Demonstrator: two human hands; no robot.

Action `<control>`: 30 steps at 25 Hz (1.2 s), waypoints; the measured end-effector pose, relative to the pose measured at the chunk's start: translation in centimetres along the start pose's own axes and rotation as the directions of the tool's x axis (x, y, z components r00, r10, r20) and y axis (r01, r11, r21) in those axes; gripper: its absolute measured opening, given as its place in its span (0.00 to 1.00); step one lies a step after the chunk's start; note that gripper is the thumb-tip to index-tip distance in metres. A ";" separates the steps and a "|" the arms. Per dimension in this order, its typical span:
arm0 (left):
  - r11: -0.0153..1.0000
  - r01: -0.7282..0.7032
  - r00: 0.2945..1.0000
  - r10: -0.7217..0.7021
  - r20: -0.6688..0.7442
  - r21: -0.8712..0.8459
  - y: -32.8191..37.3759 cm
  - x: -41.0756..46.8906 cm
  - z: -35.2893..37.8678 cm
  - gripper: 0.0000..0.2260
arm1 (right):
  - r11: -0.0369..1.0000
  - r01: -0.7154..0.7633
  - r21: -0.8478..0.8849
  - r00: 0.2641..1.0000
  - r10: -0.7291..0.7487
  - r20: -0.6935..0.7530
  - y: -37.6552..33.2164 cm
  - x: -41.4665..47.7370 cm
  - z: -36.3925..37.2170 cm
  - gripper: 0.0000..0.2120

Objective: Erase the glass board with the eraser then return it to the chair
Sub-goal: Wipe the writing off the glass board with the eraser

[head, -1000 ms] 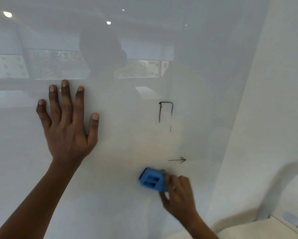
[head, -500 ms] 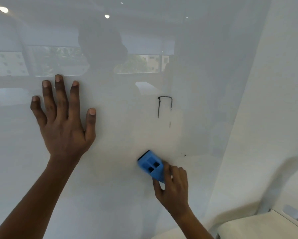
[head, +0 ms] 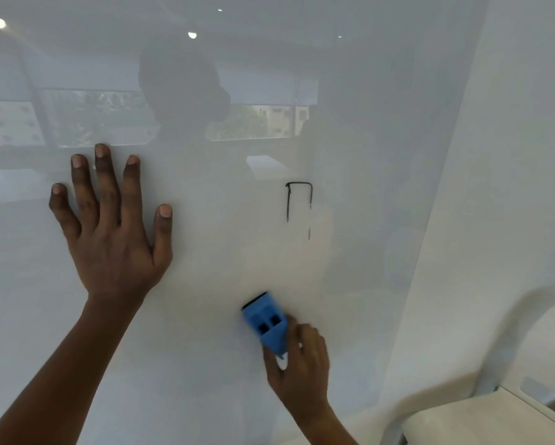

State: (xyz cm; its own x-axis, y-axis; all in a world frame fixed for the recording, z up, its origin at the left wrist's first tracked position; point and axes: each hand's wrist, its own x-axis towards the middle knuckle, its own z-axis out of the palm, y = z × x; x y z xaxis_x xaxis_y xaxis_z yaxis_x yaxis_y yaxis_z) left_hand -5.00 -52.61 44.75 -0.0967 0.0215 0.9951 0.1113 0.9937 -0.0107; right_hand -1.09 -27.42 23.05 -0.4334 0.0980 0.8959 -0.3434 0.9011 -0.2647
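While the left hand [head: 115, 239] lies flat against the glass board [head: 350, 139] at centre left of the frame, fingers spread wide and pointing up, the right hand [head: 302, 370] works lower down, just right of centre. Its fingers are curled around the lower end of a blue eraser [head: 265, 322], pinching it between thumb and fingertips and pressing it against the board. This eraser is a blue block with two small dark square openings on its back and a dark strip along its top edge; it is tilted, with its top leaning toward the upper left. Motion blur softens this hand and the eraser.

Above and to the right of the eraser, near the middle of the frame, a black marker drawing [head: 298, 202] is on the board: a narrow upside-down U with a short separate stroke just below its right leg. It is well apart from the eraser.

Across the board's glossy pale surface are faint reflections: a dark outline of the person's head and shoulders in the upper middle, windows with greenery across the upper left, and ceiling lights near the top edge.

At the lower right corner, a cream chair [head: 481, 419] stands beside the board, its seat bare and its curved back rising along the right edge.
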 end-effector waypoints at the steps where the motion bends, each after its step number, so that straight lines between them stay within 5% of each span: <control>1: 1.000 -0.003 1.000 0.003 0.001 -0.005 -0.1 0.0 0.0 0.29 | 0.992 0.125 -0.028 0.991 -0.123 0.060 0.6 -0.2 0.0 0.25; 2: 1.000 -0.005 1.000 0.005 -0.001 -0.011 -0.2 0.0 0.0 0.29 | 0.986 0.161 -0.045 0.984 -0.157 0.078 1.7 0.5 -0.3 0.25; 4: 1.000 -0.012 1.000 0.012 -0.004 -0.009 -0.2 0.0 0.0 0.30 | 0.996 -0.076 -0.045 0.997 0.075 -0.035 4.3 3.3 -1.4 0.27; 6: 1.000 -0.009 1.000 0.009 -0.001 0.006 0.0 0.1 0.0 0.30 | 0.885 -0.447 0.127 0.862 0.464 -0.205 6.8 7.4 -3.3 0.35; 8: 1.000 0.003 1.000 -0.003 -0.003 0.013 0.2 0.0 0.1 0.30 | 0.806 -0.534 0.255 0.766 0.589 -0.258 6.7 10.3 -4.1 0.40; 10: 1.000 0.005 1.000 -0.005 -0.011 0.017 0.3 0.0 0.1 0.31 | 0.890 -0.392 0.234 0.855 0.446 -0.263 3.4 11.1 -3.3 0.33; 12: 1.000 0.003 1.000 -0.003 -0.009 0.017 0.2 0.0 0.1 0.31 | 0.981 -0.119 0.153 0.970 0.148 -0.195 -1.2 9.7 -1.9 0.29; 15: 1.000 -0.005 1.000 0.005 -0.001 0.000 -0.2 0.0 0.0 0.30 | 0.980 0.200 -0.003 0.977 -0.200 -0.080 -1.9 9.5 -1.6 0.28; 16: 1.000 -0.007 1.000 0.007 0.000 0.001 -0.2 0.0 0.0 0.30 | 0.987 0.158 -0.006 0.980 -0.158 -0.123 -0.4 10.6 -2.1 0.29; 18: 1.000 -0.010 1.000 0.010 0.005 0.010 -0.1 0.0 0.1 0.30 | 0.977 -0.178 0.119 0.945 0.204 -0.257 2.2 13.5 -3.6 0.31; 20: 0.999 -0.002 1.000 0.002 0.006 0.032 0.2 0.0 0.2 0.31 | 0.837 -0.458 0.299 0.783 0.539 -0.310 2.7 16.7 -4.6 0.33; 21: 0.999 0.005 1.000 -0.005 0.008 0.039 0.3 0.0 0.2 0.31 | 0.813 -0.490 0.314 0.751 0.576 -0.321 1.6 17.6 -4.5 0.33; 23: 0.999 0.007 1.000 -0.007 0.012 0.035 0.3 -0.1 0.2 0.31 | 0.914 -0.322 0.248 0.855 0.393 -0.339 -2.3 17.8 -3.6 0.33; 25: 1.000 -0.001 1.000 0.001 0.006 0.017 0.0 -0.1 0.2 0.31 | 0.993 0.000 0.122 0.967 0.031 -0.253 -5.4 16.0 -2.8 0.30; 27: 1.000 -0.012 1.000 0.012 -0.003 0.003 -0.4 0.0 0.1 0.30 | 0.985 0.173 -0.012 0.968 -0.173 -0.180 -4.4 15.9 -3.1 0.29; 30: 1.000 -0.012 1.000 0.012 -0.004 0.010 -0.3 0.0 0.2 0.30 | 0.991 -0.127 0.046 0.939 0.135 -0.317 0.2 18.8 -4.7 0.31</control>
State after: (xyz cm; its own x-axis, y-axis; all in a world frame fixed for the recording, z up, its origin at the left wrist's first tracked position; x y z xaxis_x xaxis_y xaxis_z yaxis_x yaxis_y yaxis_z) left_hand -5.18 -52.87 44.75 -0.0916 0.0329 0.9953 0.1026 0.9945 -0.0234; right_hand -5.35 -23.39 41.52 -0.1894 0.3478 0.9183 -0.3236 0.8608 -0.3928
